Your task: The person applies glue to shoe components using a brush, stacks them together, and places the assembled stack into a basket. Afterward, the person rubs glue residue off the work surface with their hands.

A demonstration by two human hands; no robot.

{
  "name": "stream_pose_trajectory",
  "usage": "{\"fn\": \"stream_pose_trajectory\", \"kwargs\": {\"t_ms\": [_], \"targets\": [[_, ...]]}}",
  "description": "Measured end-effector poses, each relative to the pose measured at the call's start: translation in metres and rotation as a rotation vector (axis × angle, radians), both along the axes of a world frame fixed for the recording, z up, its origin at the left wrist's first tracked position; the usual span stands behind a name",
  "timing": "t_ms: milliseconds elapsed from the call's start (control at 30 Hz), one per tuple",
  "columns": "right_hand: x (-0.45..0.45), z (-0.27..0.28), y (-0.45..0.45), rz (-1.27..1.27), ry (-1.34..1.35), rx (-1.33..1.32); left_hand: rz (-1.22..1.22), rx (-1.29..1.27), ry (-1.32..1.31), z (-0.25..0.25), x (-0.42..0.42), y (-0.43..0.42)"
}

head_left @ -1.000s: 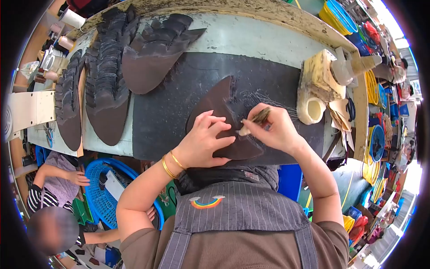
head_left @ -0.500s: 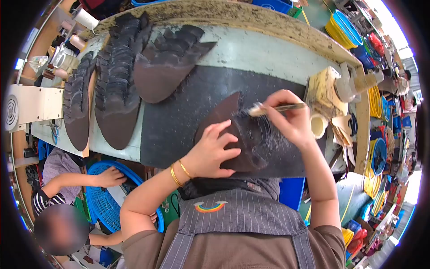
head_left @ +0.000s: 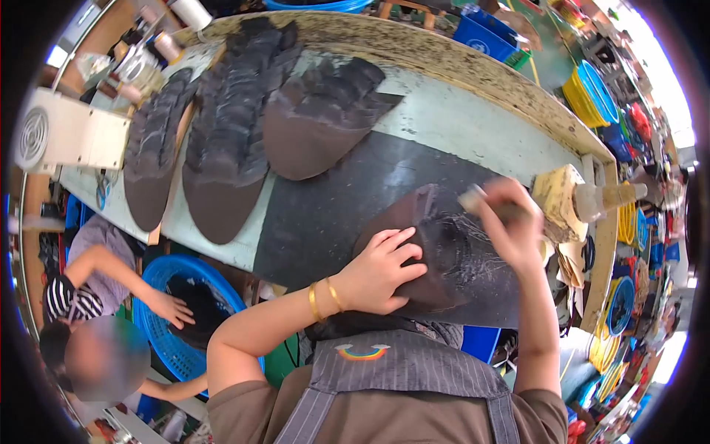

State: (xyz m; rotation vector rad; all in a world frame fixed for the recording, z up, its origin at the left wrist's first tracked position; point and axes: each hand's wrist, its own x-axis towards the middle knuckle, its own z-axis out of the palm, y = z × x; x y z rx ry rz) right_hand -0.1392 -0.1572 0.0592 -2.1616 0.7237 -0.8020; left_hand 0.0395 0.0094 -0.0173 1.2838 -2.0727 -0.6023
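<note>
My left hand [head_left: 386, 272] lies with fingers spread on a dark brown, curved flat piece [head_left: 396, 216], pressing it to a black mat [head_left: 318, 222]. The piece's right side looks black and is streaked with pale strands. My right hand [head_left: 512, 226], smeared by motion, grips a small brush [head_left: 471, 198]. The brush's pale head is just above and right of the piece; whether it touches cannot be made out. Two long overlapping rows of similar pieces [head_left: 225, 211] [head_left: 146, 196] and a shorter fanned pile [head_left: 307, 144] lie on the table to the left.
A stained yellowish block [head_left: 556, 203] with a plastic bottle [head_left: 610, 200] stands at right. A raised wooden edge [head_left: 444, 55] borders the table's back. A white machine [head_left: 70, 133] is at left. Below it, another person's hand [head_left: 171, 307] is over a blue basket [head_left: 166, 348].
The view has shifted, so the table sits further right and tilted. My right hand has moved the brush off the piece's edge, up and right. The other person's hand has opened over the basket.
</note>
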Motion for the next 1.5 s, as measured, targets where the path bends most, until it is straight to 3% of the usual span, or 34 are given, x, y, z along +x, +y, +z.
{"fn": "stream_pose_trajectory", "kwargs": {"t_ms": [67, 133, 200, 233, 300, 333, 400, 533, 600, 667, 733, 800, 900, 967, 1067, 1200, 1267, 1300, 1400, 1500], "targets": [[-0.055, 0.01, 0.036, 0.167, -0.001, -0.119, 0.045, 0.023, 0.12, -0.012, 0.002, -0.003], [-0.063, 0.038, 0.079, 0.404, 0.37, 0.179, 0.128, 0.177, 0.486, -0.002, 0.014, -0.011], [-0.043, -0.004, 0.109, 0.287, 0.493, 0.025, 0.251, 0.562, 0.896, 0.022, 0.034, -0.011], [-0.04, -0.029, 0.111, 0.171, 0.515, 0.024, 0.3, 0.449, 0.898, 0.032, 0.042, -0.006], [-0.039, -0.026, 0.11, 0.178, 0.46, 0.053, 0.481, 0.12, 0.694, 0.056, 0.059, 0.013], [-0.044, -0.025, 0.112, 0.183, 0.441, 0.081, 0.598, 0.157, 0.583, 0.077, 0.066, 0.024], [-0.05, -0.021, 0.111, 0.107, 0.358, 0.065, 0.649, -0.27, 0.188, 0.068, 0.09, 0.025], [-0.072, 0.004, 0.093, -0.172, 0.179, 0.161, 0.874, -0.248, -0.42, 0.043, 0.117, 0.003], [-0.098, 0.004, 0.072, -0.303, 0.026, 0.084, 0.829, 0.041, -0.722, 0.027, 0.12, -0.018], [-0.129, 0.007, 0.055, -0.495, -0.254, 0.326, 0.764, -0.119, -0.915, 0.002, 0.106, -0.024], [-0.159, 0.01, 0.037, -0.659, -0.243, 0.324, 0.508, -0.183, -0.631, 0.022, 0.061, -0.02], [-0.178, -0.006, 0.019, -0.684, -0.159, 0.335, 0.053, 0.023, -0.429, 0.033, 0.021, -0.018], [-0.166, -0.032, -0.003, -0.698, -0.021, 0.362, -0.234, 0.141, -0.387, 0.029, -0.017, -0.021], [-0.162, -0.03, -0.013, -0.675, 0.033, 0.47, -0.239, 0.133, -0.408, 0.025, -0.023, -0.023], [-0.162, -0.01, -0.02, -0.605, -0.096, 0.596, -0.196, 0.111, -0.382, 0.021, -0.022, -0.025], [-0.084, -0.02, -0.01, -0.351, -0.198, 0.736, -0.144, 0.069, -0.421, 0.02, -0.026, -0.029], [-0.043, -0.041, -0.004, -0.225, -0.294, 0.675, -0.142, 0.067, -0.431, 0.02, -0.026, -0.03], [-0.035, -0.05, -0.002, -0.267, -0.102, 0.676, -0.139, 0.064, -0.417, 0.019, -0.025, -0.029], [-0.033, -0.038, -0.014, -0.333, 0.105, 0.52, -0.131, 0.047, -0.382, 0.015, -0.023, -0.028], [-0.021, -0.05, -0.013, -0.295, 0.088, 0.4, -0.126, 0.049, -0.372, 0.012, -0.022, -0.028]]}}
